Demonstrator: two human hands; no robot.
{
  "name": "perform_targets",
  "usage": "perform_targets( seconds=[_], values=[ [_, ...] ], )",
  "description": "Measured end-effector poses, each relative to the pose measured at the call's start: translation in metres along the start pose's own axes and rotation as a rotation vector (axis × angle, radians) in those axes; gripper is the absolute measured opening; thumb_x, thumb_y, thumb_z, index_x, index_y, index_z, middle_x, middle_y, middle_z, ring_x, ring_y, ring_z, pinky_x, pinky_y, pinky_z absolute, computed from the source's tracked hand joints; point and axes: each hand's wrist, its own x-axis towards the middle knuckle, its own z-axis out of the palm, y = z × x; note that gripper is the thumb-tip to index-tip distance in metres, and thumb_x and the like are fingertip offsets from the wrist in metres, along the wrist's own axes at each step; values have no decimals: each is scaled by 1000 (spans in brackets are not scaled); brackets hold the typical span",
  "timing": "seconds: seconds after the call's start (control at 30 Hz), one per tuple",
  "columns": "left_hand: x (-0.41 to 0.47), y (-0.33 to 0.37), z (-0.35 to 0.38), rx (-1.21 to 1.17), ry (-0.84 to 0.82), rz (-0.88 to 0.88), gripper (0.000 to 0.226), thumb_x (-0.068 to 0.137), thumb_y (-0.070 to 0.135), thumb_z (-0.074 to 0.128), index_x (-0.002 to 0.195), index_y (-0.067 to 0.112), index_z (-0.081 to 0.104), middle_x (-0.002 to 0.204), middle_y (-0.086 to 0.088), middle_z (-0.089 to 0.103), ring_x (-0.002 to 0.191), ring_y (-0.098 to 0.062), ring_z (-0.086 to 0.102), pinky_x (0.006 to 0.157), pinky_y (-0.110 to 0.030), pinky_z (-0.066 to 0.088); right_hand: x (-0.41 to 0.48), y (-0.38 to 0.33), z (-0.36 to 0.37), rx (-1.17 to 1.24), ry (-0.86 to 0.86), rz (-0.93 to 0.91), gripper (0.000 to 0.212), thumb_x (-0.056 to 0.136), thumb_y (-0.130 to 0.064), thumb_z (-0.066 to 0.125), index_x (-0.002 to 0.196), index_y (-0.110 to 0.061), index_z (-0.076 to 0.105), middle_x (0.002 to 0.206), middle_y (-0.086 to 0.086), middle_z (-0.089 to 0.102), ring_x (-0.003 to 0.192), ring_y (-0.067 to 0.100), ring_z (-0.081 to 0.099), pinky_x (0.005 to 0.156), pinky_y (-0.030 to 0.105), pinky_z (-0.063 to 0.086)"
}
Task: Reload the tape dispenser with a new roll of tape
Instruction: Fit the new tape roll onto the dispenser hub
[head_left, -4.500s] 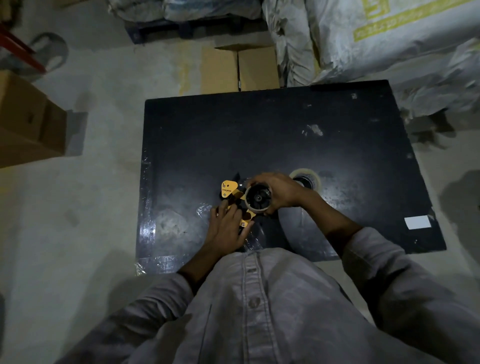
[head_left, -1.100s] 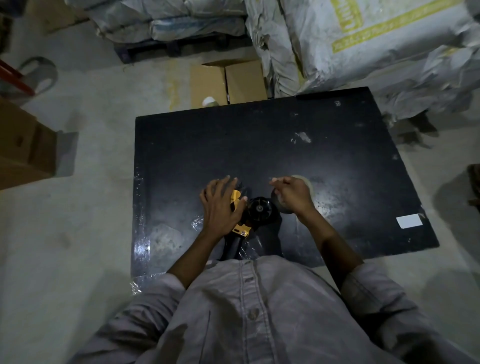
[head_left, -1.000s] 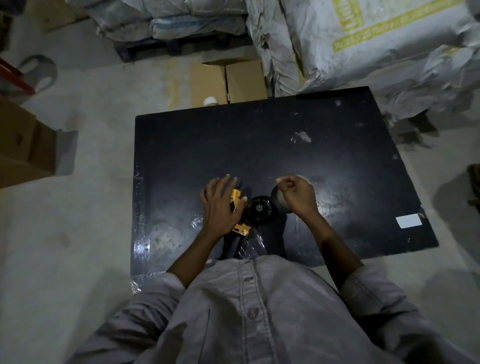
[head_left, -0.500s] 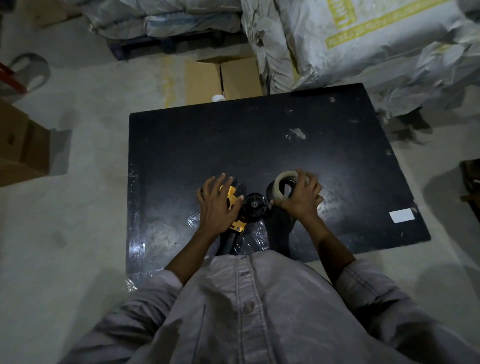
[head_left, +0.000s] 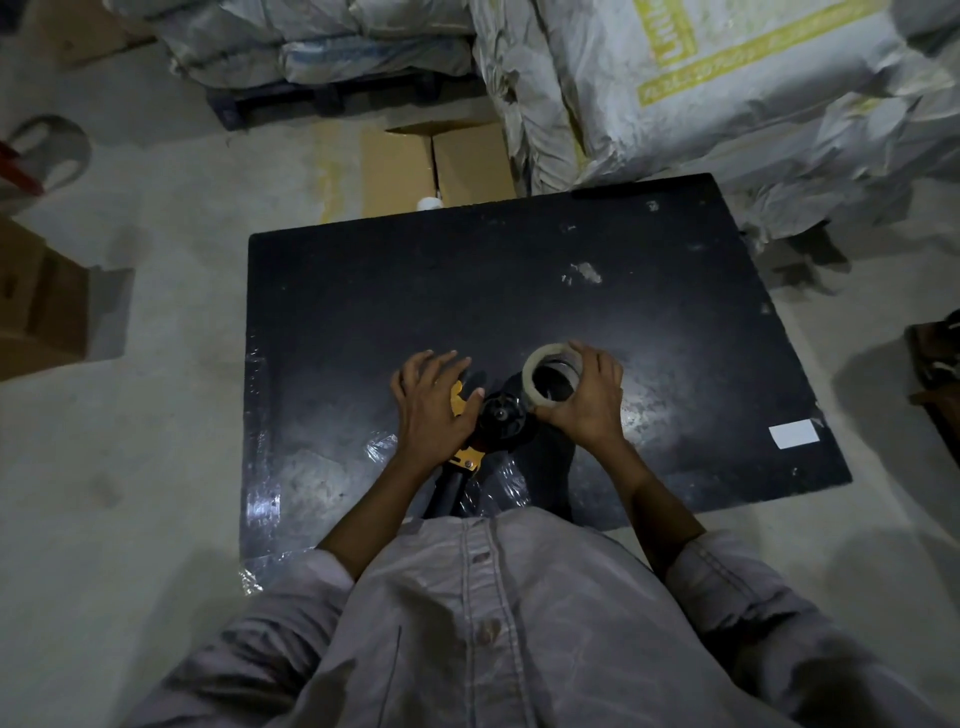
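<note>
Near the front edge of the black table (head_left: 519, 291), the left hand (head_left: 431, 410) lies spread flat on the yellow-and-black tape dispenser (head_left: 485, 421), gripping nothing, its round black hub bare. Just beside the hub, the right hand (head_left: 587, 400) holds the new tape roll (head_left: 550, 379), a pale translucent ring, tilted on edge. Behind them the glossy, scuffed tabletop lies open to its far edge; crinkled clear film clings along the left edge.

Table (head_left: 519, 291): black, glossy, scuffed top. Tape roll (head_left: 540, 364): pale, translucent, slight sheen. Dispenser (head_left: 467, 457): yellow and black plastic. Shirt (head_left: 493, 623): matt grey cloth. Boxes (head_left: 441, 166): brown cardboard.
</note>
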Motion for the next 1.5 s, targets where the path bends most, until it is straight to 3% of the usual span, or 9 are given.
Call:
perform_targets(
  seconds=[0.1,0.2,0.37,0.5,0.83,1.07,1.27,1.4,1.5],
  values=[
    [8,17,-12,-188,-73,-42,52,102,55,64,144,26,71,133,6,73,133,-19,56,114,-56,44,-8,-19,-12,143,3,-121,121,58,-56,98,161,-30,43,154,-5,47,141,23,39,112,27,42],
    [19,48,-33,-594,-282,-249,55,107,49,70,156,27,60,139,4,72,119,-9,70,103,-40,60,-12,-45,-30,183,40,-260,116,63,-43,104,161,-24,45,158,-6,50,141,20,43,109,9,29],
    [33,76,-56,-998,-280,-378,53,106,18,76,155,9,55,116,-8,76,89,-13,79,77,-31,66,-21,-78,-57,242,28,-448,113,74,-43,102,166,-17,42,163,-2,46,146,17,41,117,37,43],
    [30,63,-61,-1002,-269,-367,57,103,8,78,155,13,57,132,-10,77,117,-25,77,92,-40,68,-27,-77,-65,455,-139,-318,119,74,-49,103,170,-36,35,171,-15,40,156,12,40,124,44,45],
    [33,40,-77,-926,-574,-205,62,104,9,74,162,23,57,155,2,68,145,-20,64,118,-44,54,-26,-70,-73,531,-249,-332,58,86,-39,96,140,-37,73,154,-17,63,147,18,56,115,60,53],
    [28,37,-72,-1004,-576,-335,41,113,13,64,151,26,68,141,-9,76,132,-36,72,112,-66,54,-29,-73,-72,656,-236,-218,47,89,-32,94,133,-27,77,139,-7,73,133,17,69,110,55,60],
    [18,42,-68,-1050,-532,-458,31,113,19,64,143,25,72,130,-14,79,112,-30,77,95,-49,64,-29,-68,-65,699,-184,-135,38,89,-32,94,122,-22,77,129,-2,76,124,14,72,97,38,66],
    [2,45,-59,-1148,-507,-595,31,113,22,66,143,18,68,125,-16,77,106,-40,80,95,-49,67,-28,-62,-55,742,-199,-40,52,85,-49,95,128,-34,69,131,-4,74,119,24,75,99,55,66],
    [-21,55,-44,-1339,-403,-779,40,107,2,69,146,3,59,129,-24,69,109,-39,79,91,-55,69,-31,-62,-52,703,-307,135,82,80,-61,94,147,-47,48,137,-7,66,118,22,76,97,51,67]
  ],
)
